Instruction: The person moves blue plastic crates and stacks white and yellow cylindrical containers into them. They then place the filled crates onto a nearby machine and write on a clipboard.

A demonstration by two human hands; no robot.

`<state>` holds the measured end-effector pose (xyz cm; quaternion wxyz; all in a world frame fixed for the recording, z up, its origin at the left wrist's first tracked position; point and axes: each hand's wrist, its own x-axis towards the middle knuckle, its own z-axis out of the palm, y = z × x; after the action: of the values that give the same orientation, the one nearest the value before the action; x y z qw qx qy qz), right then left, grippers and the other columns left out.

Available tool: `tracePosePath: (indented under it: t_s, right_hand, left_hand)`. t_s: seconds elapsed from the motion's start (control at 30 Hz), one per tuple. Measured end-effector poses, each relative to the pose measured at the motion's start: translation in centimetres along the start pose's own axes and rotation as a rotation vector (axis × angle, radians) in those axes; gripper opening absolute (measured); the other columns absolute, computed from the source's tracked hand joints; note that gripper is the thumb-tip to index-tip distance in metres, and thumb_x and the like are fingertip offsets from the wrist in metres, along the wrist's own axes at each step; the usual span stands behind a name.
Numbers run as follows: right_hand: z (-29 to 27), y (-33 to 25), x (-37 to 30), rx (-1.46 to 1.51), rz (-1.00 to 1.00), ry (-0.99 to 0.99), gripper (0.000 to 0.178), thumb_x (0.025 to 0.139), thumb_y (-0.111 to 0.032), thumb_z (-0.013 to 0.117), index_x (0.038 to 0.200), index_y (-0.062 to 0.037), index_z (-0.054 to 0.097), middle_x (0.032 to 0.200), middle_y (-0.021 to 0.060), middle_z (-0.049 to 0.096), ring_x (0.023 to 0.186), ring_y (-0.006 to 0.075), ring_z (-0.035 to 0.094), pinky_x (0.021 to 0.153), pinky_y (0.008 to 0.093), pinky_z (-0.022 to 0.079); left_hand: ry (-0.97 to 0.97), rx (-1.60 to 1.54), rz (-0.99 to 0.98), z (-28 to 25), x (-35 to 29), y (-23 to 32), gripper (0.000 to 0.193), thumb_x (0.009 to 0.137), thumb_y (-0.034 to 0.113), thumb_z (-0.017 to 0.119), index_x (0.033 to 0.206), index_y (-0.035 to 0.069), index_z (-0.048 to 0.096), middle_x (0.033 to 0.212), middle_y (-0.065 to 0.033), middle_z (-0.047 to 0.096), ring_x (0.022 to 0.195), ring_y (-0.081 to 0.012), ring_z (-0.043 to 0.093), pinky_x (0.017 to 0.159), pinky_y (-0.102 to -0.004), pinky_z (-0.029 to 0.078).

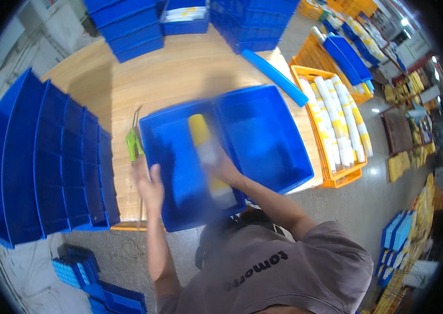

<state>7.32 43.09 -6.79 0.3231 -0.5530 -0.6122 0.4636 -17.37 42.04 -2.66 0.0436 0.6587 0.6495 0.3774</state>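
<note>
My right hand is closed around a yellow and white wrapped roll, blurred by motion, above the left of two shallow blue trays. The second blue tray sits against its right side. My left hand is by the left tray's outer edge, fingers apart and holding nothing that I can see. Just beyond its fingertips lies a green-handled tool with a thin metal end; its exact kind is unclear.
Stacked blue bins stand at the left, with more blue bins at the table's far side. A blue roll lies at the table's right edge. Beside it, an orange crate holds several white and yellow rolls.
</note>
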Motion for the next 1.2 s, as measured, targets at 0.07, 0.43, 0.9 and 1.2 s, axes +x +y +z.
tracePosePath:
  t_s: [0.07, 0.43, 0.9, 1.2]
  right_hand:
    - [-1.0, -2.7, -2.0, 0.131, 0.038, -0.035, 0.078, 0.094, -0.031, 0.058, 0.151, -0.0017, 0.013, 0.150, 0.0266, 0.027, 0.138, 0.0364, 0.031, 0.112, 0.0441, 0.029]
    - [-16.0, 2.7, 3.2, 1.261, 0.423, -0.046, 0.046, 0.093, -0.041, 0.059, 0.120, -0.0044, 0.052, 0.107, 0.0144, 0.062, 0.097, 0.0247, 0.061, 0.088, 0.0397, 0.050]
    - [-23.0, 6.1, 4.0, 1.271, 0.458, -0.359, 0.059, 0.094, -0.049, 0.053, 0.128, -0.0013, 0.047, 0.120, 0.0141, 0.059, 0.114, 0.0283, 0.056, 0.099, 0.0420, 0.042]
    - [-20.7, 5.7, 5.5, 1.272, 0.576, -0.482, 0.068, 0.094, -0.051, 0.054, 0.136, -0.0006, 0.038, 0.123, 0.0177, 0.056, 0.119, 0.0315, 0.051, 0.104, 0.0426, 0.039]
  left_hand:
    - [-0.240, -0.599, -0.424, 4.1, -0.4, 5.8, 0.051, 0.093, 0.025, 0.063, 0.130, -0.006, 0.047, 0.111, -0.0179, 0.060, 0.106, -0.0291, 0.058, 0.085, -0.0370, 0.050]
    - [-0.911, -1.552, -1.227, 10.3, 1.1, 22.7, 0.053, 0.095, 0.041, 0.053, 0.123, -0.003, 0.047, 0.094, -0.0205, 0.066, 0.074, -0.0266, 0.069, 0.063, -0.0359, 0.060]
    - [-0.765, -1.621, -1.491, 15.4, 3.1, 28.1, 0.057, 0.098, 0.047, 0.045, 0.122, -0.005, 0.050, 0.098, -0.0216, 0.065, 0.076, -0.0285, 0.068, 0.065, -0.0367, 0.060]
    - [-0.660, -1.635, -1.429, 14.2, 1.5, 25.2, 0.061, 0.096, 0.048, 0.049, 0.127, -0.006, 0.047, 0.101, -0.0224, 0.064, 0.084, -0.0296, 0.069, 0.069, -0.0391, 0.061]
